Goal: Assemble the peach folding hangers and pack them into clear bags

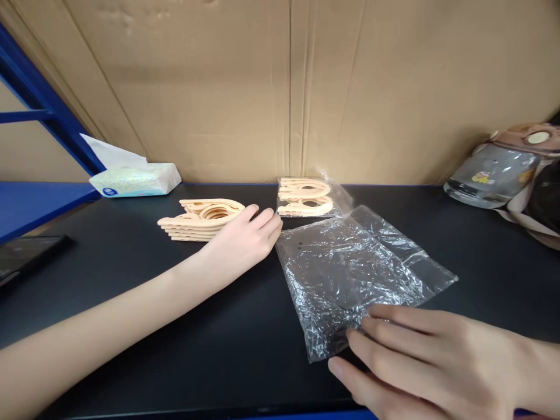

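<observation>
Beige plastic folding hangers (190,224) lie in a neat stack left of centre on the black table. My left hand (251,236) is at the stack's right end with its fingers curled downward. The fingertips and thumb are hidden, so its contact with the stack cannot be made out. A clear plastic bag (345,262), flat and wrinkled, lies right of that hand, one corner close to its little finger. My right hand (429,361) is over the bag's near edge, palm down, fingers apart. Behind the bag, more beige hangers (305,196) lie inside clear wrapping.
A tissue pack (140,178) with one tissue pulled up stands at the back left. At the left edge lies a dark phone-like device (30,254). A clear bottle with a brown lid (494,169) stands at the far right. Brown cardboard (196,87) walls the back.
</observation>
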Demonstrator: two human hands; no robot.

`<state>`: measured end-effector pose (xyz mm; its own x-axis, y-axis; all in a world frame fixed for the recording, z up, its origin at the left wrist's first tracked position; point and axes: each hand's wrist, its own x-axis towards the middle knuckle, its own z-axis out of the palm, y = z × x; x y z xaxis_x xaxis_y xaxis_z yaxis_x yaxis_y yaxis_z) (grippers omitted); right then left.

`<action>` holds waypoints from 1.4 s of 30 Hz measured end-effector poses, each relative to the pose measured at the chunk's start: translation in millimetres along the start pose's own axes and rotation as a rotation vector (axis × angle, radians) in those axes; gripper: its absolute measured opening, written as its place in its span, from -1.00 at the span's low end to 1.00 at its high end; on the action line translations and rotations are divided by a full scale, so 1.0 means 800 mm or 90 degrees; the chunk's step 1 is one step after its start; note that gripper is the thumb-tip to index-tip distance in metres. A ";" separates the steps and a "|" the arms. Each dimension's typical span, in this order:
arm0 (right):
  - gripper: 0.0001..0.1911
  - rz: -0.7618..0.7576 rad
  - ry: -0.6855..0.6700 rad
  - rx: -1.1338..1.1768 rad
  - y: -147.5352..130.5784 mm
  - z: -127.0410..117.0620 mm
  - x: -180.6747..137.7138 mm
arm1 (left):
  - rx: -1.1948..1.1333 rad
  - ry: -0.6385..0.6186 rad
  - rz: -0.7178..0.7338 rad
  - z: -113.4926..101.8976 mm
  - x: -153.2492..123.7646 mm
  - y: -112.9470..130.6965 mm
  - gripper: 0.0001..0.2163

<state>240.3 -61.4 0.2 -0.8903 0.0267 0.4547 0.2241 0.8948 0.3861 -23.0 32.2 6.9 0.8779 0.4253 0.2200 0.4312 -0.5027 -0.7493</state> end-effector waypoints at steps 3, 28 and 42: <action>-0.77 0.042 0.032 -0.016 0.008 -0.004 -0.003 | -0.105 0.015 -0.058 -0.013 0.000 0.008 -0.64; -0.32 0.430 -0.332 0.299 0.087 0.013 -0.035 | -0.717 -0.344 -0.052 -0.030 -0.009 0.013 0.08; -0.17 0.475 -0.371 0.350 0.086 0.018 -0.037 | -0.763 -0.387 -0.008 -0.048 -0.012 0.010 0.14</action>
<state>276.5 5.4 1.8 -0.6876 0.7217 -0.0797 0.7059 0.6388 -0.3060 -20.3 -4.9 22.8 0.7764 0.5421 -0.3214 0.6281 -0.7071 0.3247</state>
